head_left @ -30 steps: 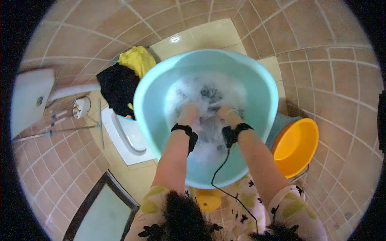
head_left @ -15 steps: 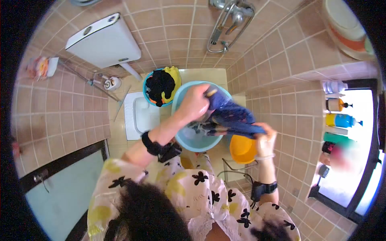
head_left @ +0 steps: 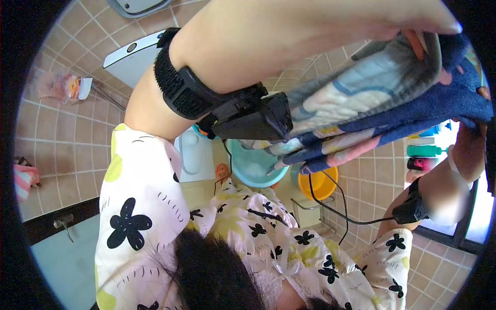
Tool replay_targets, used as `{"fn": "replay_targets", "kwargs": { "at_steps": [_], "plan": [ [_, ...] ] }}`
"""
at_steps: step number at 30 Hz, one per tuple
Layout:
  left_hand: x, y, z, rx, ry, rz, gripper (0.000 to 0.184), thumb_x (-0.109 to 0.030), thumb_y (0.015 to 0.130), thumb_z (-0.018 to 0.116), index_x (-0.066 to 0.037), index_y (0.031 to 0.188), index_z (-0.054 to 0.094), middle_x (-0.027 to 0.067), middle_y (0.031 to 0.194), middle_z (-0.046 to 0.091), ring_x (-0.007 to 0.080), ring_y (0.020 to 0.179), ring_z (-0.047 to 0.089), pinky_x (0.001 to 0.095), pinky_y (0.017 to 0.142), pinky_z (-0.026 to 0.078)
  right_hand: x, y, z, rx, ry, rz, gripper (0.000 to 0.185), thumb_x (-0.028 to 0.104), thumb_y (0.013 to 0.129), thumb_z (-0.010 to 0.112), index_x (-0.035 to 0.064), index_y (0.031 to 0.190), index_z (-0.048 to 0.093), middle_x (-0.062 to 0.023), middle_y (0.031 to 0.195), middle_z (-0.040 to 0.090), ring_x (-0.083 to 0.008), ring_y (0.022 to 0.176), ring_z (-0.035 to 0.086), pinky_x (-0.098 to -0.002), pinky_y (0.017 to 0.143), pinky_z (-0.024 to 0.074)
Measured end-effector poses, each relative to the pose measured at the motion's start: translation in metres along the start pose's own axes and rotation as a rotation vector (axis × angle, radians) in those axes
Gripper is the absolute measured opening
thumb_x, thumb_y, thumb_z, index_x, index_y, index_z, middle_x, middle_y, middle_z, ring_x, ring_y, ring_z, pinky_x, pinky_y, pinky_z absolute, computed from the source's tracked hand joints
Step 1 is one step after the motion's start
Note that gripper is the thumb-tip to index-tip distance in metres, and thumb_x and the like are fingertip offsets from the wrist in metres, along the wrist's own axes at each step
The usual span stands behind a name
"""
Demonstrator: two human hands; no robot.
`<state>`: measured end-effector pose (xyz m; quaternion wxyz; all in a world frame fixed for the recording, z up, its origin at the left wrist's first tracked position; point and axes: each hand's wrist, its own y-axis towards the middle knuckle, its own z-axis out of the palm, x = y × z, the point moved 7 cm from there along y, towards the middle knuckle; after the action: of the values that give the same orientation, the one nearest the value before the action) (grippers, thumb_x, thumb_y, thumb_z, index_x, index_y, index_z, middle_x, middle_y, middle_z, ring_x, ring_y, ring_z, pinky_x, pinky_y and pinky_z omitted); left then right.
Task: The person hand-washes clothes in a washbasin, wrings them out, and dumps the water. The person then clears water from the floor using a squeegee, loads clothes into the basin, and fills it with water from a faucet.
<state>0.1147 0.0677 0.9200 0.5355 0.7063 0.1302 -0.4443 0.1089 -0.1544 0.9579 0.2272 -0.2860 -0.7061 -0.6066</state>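
A large cloth, navy blue and fluffy on one face and grey-white with pink and blue patterns on the other, is raised high at the upper right. My left hand grips its upper edge, with that arm stretched across the top of the view. Close to the right rim, my right hand clutches the navy part; some of its fingers are hidden by the fabric. The cloth's lower folds hang over a light blue basin holding cloudy, sudsy water. Whether it is a garment or towel, I cannot tell.
A yellow-orange basin stands right of the blue one, above a metal rack. Black cables dangle from the wrist straps. A white squat toilet is at left. Bottles line the window ledge at right.
Both hands have lifted the cloth from just above the basin up and to the right, nearer the camera. It has spread out, exposing its patterned grey-white face. Both hands still hold it.
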Motion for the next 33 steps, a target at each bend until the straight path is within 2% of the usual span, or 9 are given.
{"fn": "replay_targets", "kwargs": {
  "at_steps": [7,10,12,15,17,23,24,27,33],
  "plan": [
    [0.117,-0.019,0.025,-0.027,-0.149,-0.362,0.024,0.007,0.060,0.045,-0.001,0.079,0.057,0.0056,0.070,0.059,0.0155,0.067,0.057,0.0287,0.064,0.045,-0.087,-0.075,0.034,0.091,-0.327,0.297,0.023,-0.002,0.062,0.042,0.0004,0.077,0.059,-0.0085,0.081,0.058,-0.0152,0.075,0.055,-0.0229,0.068,0.0436],
    [0.260,-0.108,0.032,-0.232,0.301,-0.472,0.025,0.008,0.060,0.043,-0.003,0.078,0.057,0.0079,0.070,0.059,0.0170,0.067,0.058,0.0286,0.062,0.045,-0.213,-0.169,0.077,0.403,-0.312,0.497,0.030,-0.010,0.058,0.037,0.0001,0.076,0.058,-0.0114,0.073,0.056,-0.0212,0.075,0.056,-0.0265,0.070,0.0430],
    [0.347,-0.182,0.046,-0.242,-0.061,-1.075,0.026,0.010,0.060,0.042,-0.001,0.080,0.057,0.0096,0.067,0.059,0.0185,0.062,0.057,0.0311,0.058,0.045,-0.297,-0.245,0.092,0.417,-0.229,0.584,0.033,-0.013,0.054,0.039,0.0001,0.078,0.058,-0.0148,0.075,0.056,-0.0276,0.077,0.057,-0.0325,0.071,0.0445],
    [0.478,-0.285,0.051,-0.362,0.320,-0.985,0.026,0.009,0.062,0.043,-0.001,0.082,0.057,0.0120,0.067,0.060,0.0197,0.061,0.057,0.0353,0.059,0.045,-0.411,-0.363,0.112,0.355,-0.276,0.731,0.028,-0.013,0.056,0.044,0.0007,0.077,0.058,-0.0162,0.080,0.057,-0.0318,0.077,0.058,-0.0345,0.071,0.0457],
    [0.554,-0.358,0.046,-0.501,0.363,-1.076,0.019,0.003,0.066,0.047,-0.001,0.081,0.057,0.0220,0.074,0.057,0.0385,0.078,0.056,0.0409,0.067,0.044,-0.486,-0.440,0.136,0.298,-0.281,0.833,0.025,-0.012,0.059,0.046,0.0009,0.077,0.058,-0.0161,0.081,0.057,-0.0334,0.080,0.057,-0.0366,0.074,0.0454],
    [0.757,-0.540,0.073,-0.424,0.587,-1.226,0.043,0.003,0.070,0.050,-0.005,0.112,0.046,0.0227,0.107,0.052,0.0399,0.090,0.053,0.0412,0.073,0.045,-0.684,-0.659,0.191,0.479,-0.468,0.961,0.053,-0.009,0.066,0.049,0.0069,0.117,0.047,-0.0245,0.123,0.037,-0.0386,0.113,0.040,-0.0369,0.091,0.0380],
    [0.784,-0.556,0.081,-0.293,0.595,-1.259,0.060,0.003,0.073,0.050,-0.012,0.128,0.033,0.0245,0.131,0.029,0.0435,0.109,0.041,0.0429,0.081,0.044,-0.710,-0.684,0.203,0.589,-0.429,1.100,0.069,-0.006,0.069,0.050,0.0139,0.132,0.029,-0.0248,0.137,0.014,-0.0431,0.123,0.024,-0.0436,0.097,0.0316],
    [0.849,-0.611,0.099,-0.050,0.903,-1.375,0.069,0.003,0.074,0.051,-0.017,0.134,0.024,0.0252,0.139,0.009,0.0475,0.122,0.022,0.0463,0.088,0.041,-0.768,-0.756,0.224,0.908,-0.752,0.932,0.072,0.000,0.070,0.055,0.0155,0.134,0.025,-0.0257,0.138,0.007,-0.0457,0.125,0.015,-0.0519,0.098,0.0250],
    [0.939,-0.701,0.113,0.085,0.725,-1.549,0.072,-0.005,0.074,0.054,-0.018,0.136,0.019,0.0282,0.137,0.007,0.0464,0.118,0.029,0.0458,0.091,0.037,-0.842,-0.872,0.233,1.194,-0.771,1.271,0.059,0.018,0.077,0.056,0.0182,0.131,0.030,-0.0241,0.136,0.016,-0.0468,0.116,0.031,-0.0541,0.093,0.0310]
  ]
}}
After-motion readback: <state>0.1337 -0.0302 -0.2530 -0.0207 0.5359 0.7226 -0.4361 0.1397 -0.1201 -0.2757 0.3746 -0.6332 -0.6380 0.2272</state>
